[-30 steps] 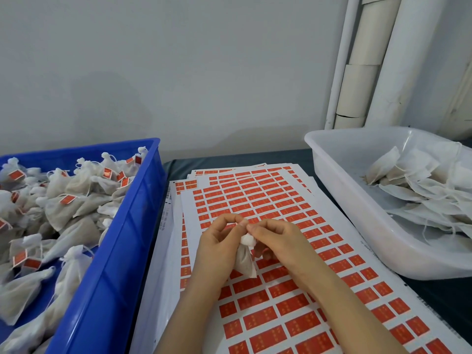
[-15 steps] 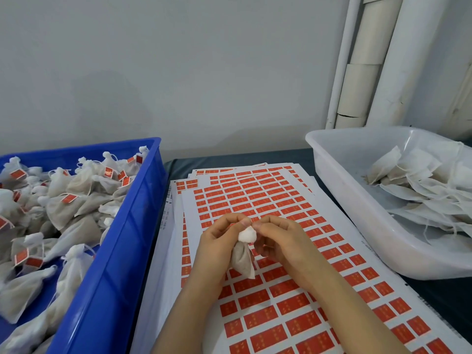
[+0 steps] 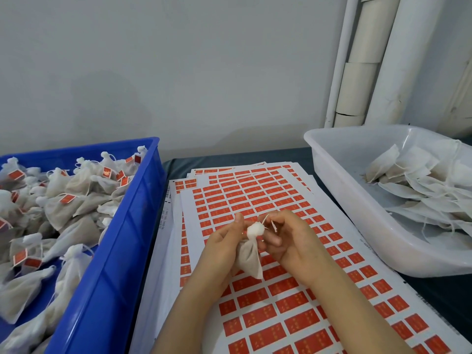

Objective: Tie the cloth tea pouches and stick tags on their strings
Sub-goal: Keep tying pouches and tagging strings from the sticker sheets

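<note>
Both hands are up over the tag sheets (image 3: 281, 302) in the middle: the left hand (image 3: 222, 249) has its fingers wrapped round the neck of a pouch (image 3: 249, 259), and the right hand (image 3: 288, 241) has curled fingers pinching the string (image 3: 273, 224) right by the bunched white top. The pouch hangs between the hands, just above the sheets. Blue bin (image 3: 109, 264) on the left is full of tagged pouches (image 3: 63, 198), and the white tub (image 3: 344, 200) on the right holds flat ones (image 3: 421, 180).

Matt cloth is being shown by the pouch (image 3: 249, 256), glossy plastic by the blue crate (image 3: 109, 264) at nine o'clock, smooth paper by the sticker sheets (image 3: 281, 315).
</note>
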Demonstrator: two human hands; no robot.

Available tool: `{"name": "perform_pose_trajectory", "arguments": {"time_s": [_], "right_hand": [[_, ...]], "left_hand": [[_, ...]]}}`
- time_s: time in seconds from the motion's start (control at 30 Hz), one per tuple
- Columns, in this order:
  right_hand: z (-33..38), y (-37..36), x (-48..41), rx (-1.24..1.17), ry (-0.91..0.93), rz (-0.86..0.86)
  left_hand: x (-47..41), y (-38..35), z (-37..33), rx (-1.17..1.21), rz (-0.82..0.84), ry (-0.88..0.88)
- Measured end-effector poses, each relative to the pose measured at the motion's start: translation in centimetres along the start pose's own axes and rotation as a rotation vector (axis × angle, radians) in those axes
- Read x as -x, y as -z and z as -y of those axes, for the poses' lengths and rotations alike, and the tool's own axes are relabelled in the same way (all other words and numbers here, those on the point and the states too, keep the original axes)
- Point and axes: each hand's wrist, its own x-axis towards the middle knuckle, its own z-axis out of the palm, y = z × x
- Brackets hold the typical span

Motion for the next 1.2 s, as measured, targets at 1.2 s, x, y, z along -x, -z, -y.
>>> {"name": "perform_pose_trajectory", "arguments": {"time_s": [1.2], "right_hand": [[0.9,1.6,-1.0,-0.661,0.079,-0.117]], "left_hand": [[0.7,-0.1,0.3,-0.254,0.18,-0.127]]}}
